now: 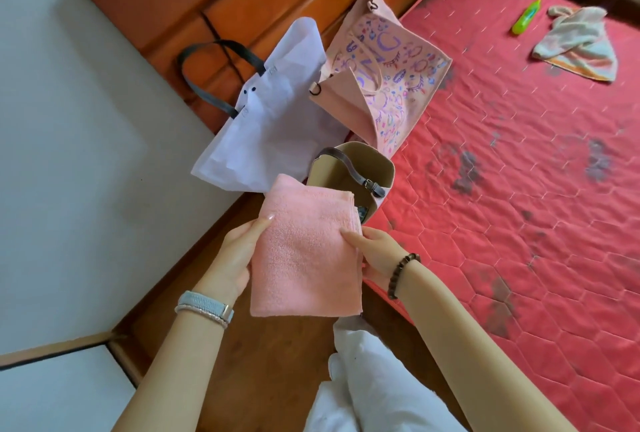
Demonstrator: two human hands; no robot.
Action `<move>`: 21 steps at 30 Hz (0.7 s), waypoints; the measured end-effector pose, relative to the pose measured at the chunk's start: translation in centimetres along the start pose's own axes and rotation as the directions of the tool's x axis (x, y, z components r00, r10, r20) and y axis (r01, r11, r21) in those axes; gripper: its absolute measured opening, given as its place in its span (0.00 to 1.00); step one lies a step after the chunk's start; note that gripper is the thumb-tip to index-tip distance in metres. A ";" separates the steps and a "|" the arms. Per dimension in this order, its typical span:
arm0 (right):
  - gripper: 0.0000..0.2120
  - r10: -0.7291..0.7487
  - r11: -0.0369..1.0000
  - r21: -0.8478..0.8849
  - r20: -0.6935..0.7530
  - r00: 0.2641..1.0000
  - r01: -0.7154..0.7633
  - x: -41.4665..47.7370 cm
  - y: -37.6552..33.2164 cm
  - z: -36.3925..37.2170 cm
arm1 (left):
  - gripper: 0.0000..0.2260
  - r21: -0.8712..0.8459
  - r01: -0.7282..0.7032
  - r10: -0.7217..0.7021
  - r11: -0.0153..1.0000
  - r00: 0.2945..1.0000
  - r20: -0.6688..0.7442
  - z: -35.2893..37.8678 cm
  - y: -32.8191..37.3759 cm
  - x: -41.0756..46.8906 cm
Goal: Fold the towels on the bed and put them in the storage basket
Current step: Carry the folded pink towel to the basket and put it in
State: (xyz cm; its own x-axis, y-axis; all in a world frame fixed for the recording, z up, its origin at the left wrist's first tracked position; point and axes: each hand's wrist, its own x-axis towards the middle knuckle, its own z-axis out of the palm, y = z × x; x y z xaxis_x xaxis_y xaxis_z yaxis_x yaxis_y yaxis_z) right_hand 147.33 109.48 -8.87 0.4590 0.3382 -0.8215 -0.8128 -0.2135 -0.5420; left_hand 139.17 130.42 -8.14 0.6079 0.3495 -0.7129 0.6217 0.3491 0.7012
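Left hand [239,251], right hand [374,251]: fingers [261,222] pinch folded pink towel [304,258] | storage basket [349,168]: bed's edge | risk: fold may spring open on release

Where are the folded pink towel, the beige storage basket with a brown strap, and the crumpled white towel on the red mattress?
Folded pink towel [304,255]: head view, middle of its front face.
Beige storage basket [341,168]: head view, its inner back wall.
Crumpled white towel [576,38]: head view, middle of the heap.
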 end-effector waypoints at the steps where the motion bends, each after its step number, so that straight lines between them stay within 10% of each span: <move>1: 0.16 0.013 1.000 0.005 -0.008 1.000 -0.013 0.8 -0.4 0.0 | 0.16 0.014 0.001 -0.002 1.000 1.000 0.008 0.2 0.4 0.9; 21: 0.16 0.174 0.974 0.190 -0.289 0.941 -0.122 14.0 -0.2 0.2 | 0.16 0.202 0.183 -0.221 0.962 0.957 0.186 1.7 0.2 16.9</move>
State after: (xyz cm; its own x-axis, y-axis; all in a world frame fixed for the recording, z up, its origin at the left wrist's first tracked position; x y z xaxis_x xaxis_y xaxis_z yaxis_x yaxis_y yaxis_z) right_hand 153.84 114.43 -20.19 0.3940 0.0159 -0.9190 -0.9160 -0.0748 -0.3941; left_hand 150.36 134.94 -20.10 0.5363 0.0952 -0.8386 0.8094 0.2239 0.5430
